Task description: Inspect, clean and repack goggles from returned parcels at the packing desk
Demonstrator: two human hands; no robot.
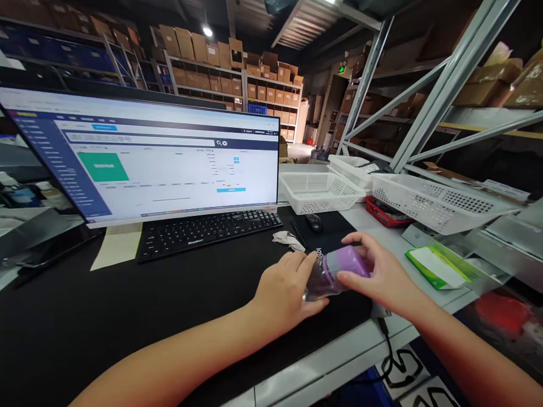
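Just above the black desk mat, a bottle lies tilted between my two hands. It has a purple end on the right and a see-through, darker body on the left. My left hand wraps round the see-through body, fingers over the top and thumb below. At the purple end, my right hand grips with thumb in front and fingers behind. Beyond the bottle lie a crumpled white tissue and a black mouse.
A monitor with a lit screen stands at the left behind a black keyboard. White perforated baskets and a red basket sit at the right. A green and white packet lies near the right edge. A metal rack rises behind.
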